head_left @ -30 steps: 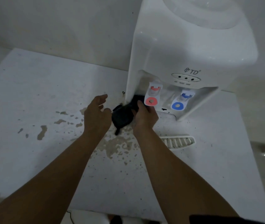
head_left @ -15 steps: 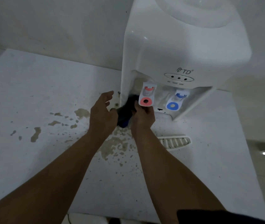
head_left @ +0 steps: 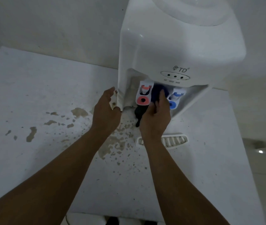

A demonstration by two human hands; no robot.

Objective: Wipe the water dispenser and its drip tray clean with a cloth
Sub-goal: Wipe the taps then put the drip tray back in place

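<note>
Between the taps, just ahead of our right hand (head_left: 156, 117), we press the dark cloth (head_left: 157, 95) into the water dispenser (head_left: 169, 46) recess; our left hand (head_left: 106, 109), fingers loose, steadies its corner; the drip tray (head_left: 175, 141) beside our right wrist looks unwiped

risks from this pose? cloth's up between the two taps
1. The right hand pushes the dark cloth between the red tap and blue tap; a knock on either lever might release water.
2. The left hand only braces the dispenser at its corner; hard wiping may shift it.
3. The drip tray lies loose behind the right wrist; pulling back could sweep it.
</note>
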